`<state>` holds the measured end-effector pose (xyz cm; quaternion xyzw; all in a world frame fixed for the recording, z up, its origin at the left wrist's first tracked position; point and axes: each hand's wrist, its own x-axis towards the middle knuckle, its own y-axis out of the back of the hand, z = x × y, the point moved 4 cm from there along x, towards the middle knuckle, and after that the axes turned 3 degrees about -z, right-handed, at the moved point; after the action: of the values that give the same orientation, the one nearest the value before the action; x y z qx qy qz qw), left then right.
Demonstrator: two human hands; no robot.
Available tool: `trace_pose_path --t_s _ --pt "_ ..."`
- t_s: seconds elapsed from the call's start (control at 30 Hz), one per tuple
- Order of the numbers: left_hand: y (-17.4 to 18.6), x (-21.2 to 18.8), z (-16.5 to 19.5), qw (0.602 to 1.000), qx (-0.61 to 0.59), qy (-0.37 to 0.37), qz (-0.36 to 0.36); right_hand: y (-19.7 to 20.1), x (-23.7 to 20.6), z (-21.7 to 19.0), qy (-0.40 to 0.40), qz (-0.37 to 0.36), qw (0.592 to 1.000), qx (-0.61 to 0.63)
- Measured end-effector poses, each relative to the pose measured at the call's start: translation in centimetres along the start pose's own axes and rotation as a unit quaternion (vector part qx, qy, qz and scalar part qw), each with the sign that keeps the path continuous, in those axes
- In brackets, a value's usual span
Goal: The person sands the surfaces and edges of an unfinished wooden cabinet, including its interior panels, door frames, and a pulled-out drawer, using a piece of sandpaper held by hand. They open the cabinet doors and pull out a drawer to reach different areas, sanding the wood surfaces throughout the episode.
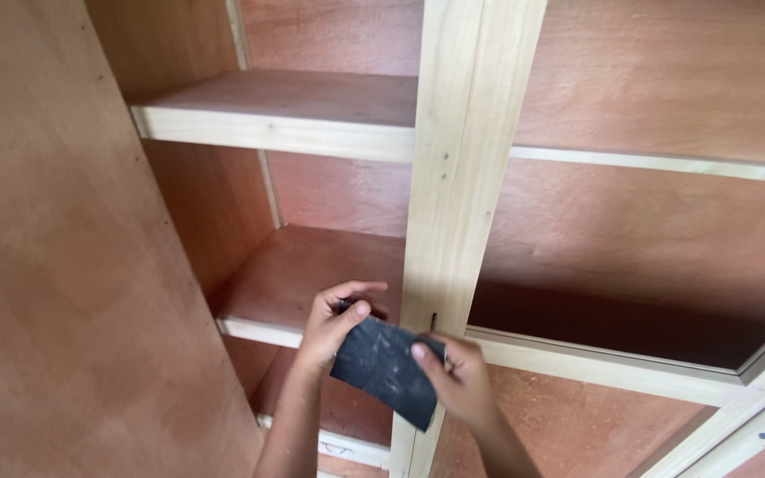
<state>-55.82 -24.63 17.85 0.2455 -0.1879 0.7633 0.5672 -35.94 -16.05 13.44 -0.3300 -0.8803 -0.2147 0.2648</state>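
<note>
Two hands, left [334,326] and right [460,382], pinched a dark sandpaper sheet [384,363] before the cabinet's pale upright [453,177], seemingly readying it; sanding would next need it pressed flat against wood.

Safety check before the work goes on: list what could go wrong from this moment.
1. The dark sandpaper sheet is only pinched at its edges by the left hand and right hand; it may slip or crease.
2. Both hands are bare beside the pale upright post; its edges could scrape fingers or leave splinters.
</note>
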Motion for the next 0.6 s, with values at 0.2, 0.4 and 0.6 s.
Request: trace_pose_path --t_s 0.2,0.4,0.6 --pt "0.9 -0.7 0.2 0.987 -0.016 0.095 -0.127 1.6 4.6 0.9 0.008 0.047 0.997 0.064" --pt "-1.5 -1.0 -0.2 0.965 -0.159 0.197 0.071 3.6 7.4 0.5 0.064 0.149 0.985 0.066" --pt "-2.7 1.8 5.6 0.958 0.202 -0.068 0.189 8.8 10.4 0.5 0.165 0.303 0.934 -0.092"
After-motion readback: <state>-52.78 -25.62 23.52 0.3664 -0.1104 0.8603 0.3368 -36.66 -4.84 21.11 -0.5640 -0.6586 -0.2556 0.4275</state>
